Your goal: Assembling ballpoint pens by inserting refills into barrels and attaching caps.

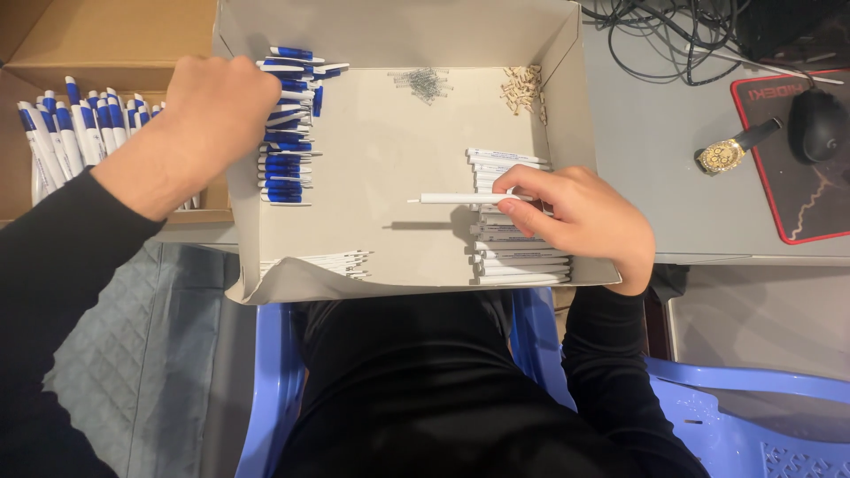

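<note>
Over the shallow cardboard tray (398,35), the left hand (217,102) is curled at the stack of blue pen caps (285,133) (whether it grips one, I cannot tell). Further right, the right hand (580,217) pinches a white pen barrel (460,198) level, just above the white barrel stack (518,257).
</note>
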